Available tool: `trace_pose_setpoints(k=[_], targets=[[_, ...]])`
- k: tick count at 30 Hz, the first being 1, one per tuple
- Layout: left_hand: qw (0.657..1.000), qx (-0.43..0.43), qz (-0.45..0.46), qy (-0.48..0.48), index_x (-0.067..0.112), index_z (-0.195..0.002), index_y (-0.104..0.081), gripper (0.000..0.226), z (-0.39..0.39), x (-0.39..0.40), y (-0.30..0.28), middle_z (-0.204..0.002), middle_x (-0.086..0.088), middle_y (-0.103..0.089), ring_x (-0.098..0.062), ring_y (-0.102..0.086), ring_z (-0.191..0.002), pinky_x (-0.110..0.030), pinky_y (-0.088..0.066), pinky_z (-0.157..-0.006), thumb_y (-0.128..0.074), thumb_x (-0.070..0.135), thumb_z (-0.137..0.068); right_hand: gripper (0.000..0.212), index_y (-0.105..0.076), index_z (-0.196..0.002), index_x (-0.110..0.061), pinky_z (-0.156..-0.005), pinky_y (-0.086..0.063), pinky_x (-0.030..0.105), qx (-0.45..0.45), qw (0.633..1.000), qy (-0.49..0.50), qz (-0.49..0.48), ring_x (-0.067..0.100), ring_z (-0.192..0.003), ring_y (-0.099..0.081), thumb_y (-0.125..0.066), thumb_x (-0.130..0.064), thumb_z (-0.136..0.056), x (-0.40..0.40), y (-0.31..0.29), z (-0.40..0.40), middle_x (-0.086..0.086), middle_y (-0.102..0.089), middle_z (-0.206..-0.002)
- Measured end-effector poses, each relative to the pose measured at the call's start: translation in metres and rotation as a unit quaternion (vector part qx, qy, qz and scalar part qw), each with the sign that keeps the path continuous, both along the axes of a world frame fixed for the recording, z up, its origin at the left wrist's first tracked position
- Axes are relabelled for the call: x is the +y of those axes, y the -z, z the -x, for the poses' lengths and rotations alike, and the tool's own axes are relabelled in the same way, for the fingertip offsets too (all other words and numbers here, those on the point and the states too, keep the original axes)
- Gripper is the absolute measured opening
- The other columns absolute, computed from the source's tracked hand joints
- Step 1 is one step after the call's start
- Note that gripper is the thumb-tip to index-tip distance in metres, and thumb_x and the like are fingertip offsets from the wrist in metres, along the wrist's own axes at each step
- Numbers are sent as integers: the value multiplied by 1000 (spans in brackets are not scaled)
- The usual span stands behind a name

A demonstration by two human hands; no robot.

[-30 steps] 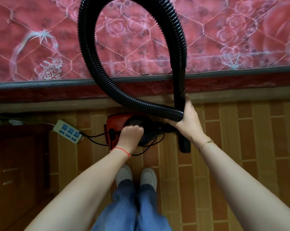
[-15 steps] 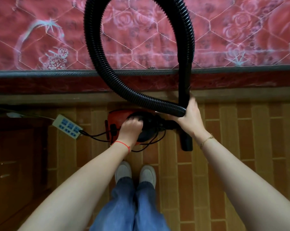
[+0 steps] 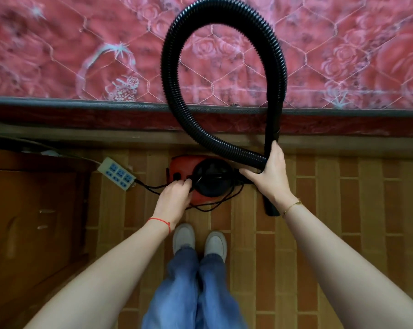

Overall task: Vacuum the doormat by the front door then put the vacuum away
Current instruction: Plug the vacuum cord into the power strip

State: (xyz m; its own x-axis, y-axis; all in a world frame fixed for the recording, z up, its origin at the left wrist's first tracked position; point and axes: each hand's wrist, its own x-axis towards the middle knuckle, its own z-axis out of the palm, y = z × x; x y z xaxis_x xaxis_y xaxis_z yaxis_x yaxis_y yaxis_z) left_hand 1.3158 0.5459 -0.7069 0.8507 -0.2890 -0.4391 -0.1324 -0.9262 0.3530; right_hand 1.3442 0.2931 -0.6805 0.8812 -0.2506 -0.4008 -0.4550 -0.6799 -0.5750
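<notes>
A small red vacuum (image 3: pixel 182 163) with a black round top stands on the floor in front of my feet, beside the bed. Its black ribbed hose (image 3: pixel 174 103) loops up over the mattress and comes back down. My right hand (image 3: pixel 270 176) grips the hose and the black wand (image 3: pixel 274 129) together where they cross; the wand's end (image 3: pixel 270 208) shows below my wrist. My left hand (image 3: pixel 174 197) sits at the vacuum's left side, its curled fingers on the black power cord (image 3: pixel 151 187). No doormat is in view.
A white power strip (image 3: pixel 116 173) lies on the floor to the left, with the cord plugged into it. A dark wooden cabinet (image 3: pixel 34 222) fills the left side. The red quilted mattress (image 3: pixel 58 55) spans the top. Loose cord (image 3: pixel 215 205) trails in front of the vacuum.
My left hand has come off the vacuum's black top and moved left to the cord. The hose loop and my right hand have shifted a little to the right.
</notes>
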Motion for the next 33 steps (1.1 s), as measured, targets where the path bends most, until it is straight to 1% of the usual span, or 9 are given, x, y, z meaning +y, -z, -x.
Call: trace_pose_setpoints(k=[2,6,8,11,14,19,23,29,33], targets=[[1000,-13,11,-22,5,-104,-55,13,9,12,-16,-88,-11,-59,-29,-58,-85,-34,-42,-66,-58,12,-93,96,-16,-153,-6,-120,-23,37,-21,999,-23,28,21,-147,-19,-74,-36,-82,17,-17,6,10,-24,-157],[997,-33,16,-72,9,-94,-50,10,24,38,-44,-83,-7,-55,-26,-55,-80,-34,-42,-65,-57,17,-95,64,-37,-145,-6,-117,-28,32,-67,995,-68,35,20,-139,-36,-63,-30,-92,60,-46,13,8,-43,-146],[994,-39,18,-100,11,-92,-50,12,30,52,-56,-82,-5,-55,-24,-55,-78,-32,-42,-63,-58,18,-94,54,-43,-142,-7,-117,-30,34,-70,993,-95,31,19,-137,-39,-59,-29,-95,84,-56,13,7,-48,-143],[990,-40,21,-132,11,-91,-51,11,37,71,-70,-82,-4,-55,-23,-55,-80,-30,-41,-64,-59,19,-94,45,-49,-136,-9,-115,-32,30,-88,987,-131,24,17,-133,-43,-56,-27,-96,119,-68,12,5,-52,-138],[987,-45,23,-155,12,-94,-53,10,46,92,-77,-85,-2,-57,-20,-55,-81,-26,-42,-66,-58,21,-95,33,-58,-124,-13,-105,-41,29,-96,977,-189,17,16,-119,-53,-56,-29,-96,158,-76,8,1,-61,-123],[979,-47,27,-198,15,-95,-52,10,53,122,-75,-87,-1,-57,-17,-54,-83,-23,-39,-66,-58,23,-95,34,-66,-110,-15,-85,-51,29,31,977,-207,-29,15,-98,-62,-55,-43,-95,220,-67,0,0,-68,-105],[972,-45,37,-228,16,-95,-52,9,52,144,-61,-89,0,-58,-17,-55,-85,-25,-44,-68,-58,23,-95,41,-71,-106,-11,-79,-55,28,85,974,-203,-61,14,-90,-66,-56,-47,-93,261,-48,-6,1,-72,-98],[962,-28,54,-264,15,-106,-54,12,51,171,-36,-100,-1,-61,-16,-59,-94,-29,-54,-78,-58,19,-96,32,-72,-98,-13,-55,-39,10,123,964,-226,-67,6,-76,-61,-66,-42,-88,308,-17,-20,-2,-72,-92],[959,-34,65,-274,13,-107,-55,14,50,191,-12,-102,-3,-61,-18,-59,-97,-28,-53,-79,-58,20,-95,23,-71,-92,-12,-54,-35,7,139,961,-229,-75,7,-80,-59,-71,-35,-85,335,9,-32,-2,-68,-93]])
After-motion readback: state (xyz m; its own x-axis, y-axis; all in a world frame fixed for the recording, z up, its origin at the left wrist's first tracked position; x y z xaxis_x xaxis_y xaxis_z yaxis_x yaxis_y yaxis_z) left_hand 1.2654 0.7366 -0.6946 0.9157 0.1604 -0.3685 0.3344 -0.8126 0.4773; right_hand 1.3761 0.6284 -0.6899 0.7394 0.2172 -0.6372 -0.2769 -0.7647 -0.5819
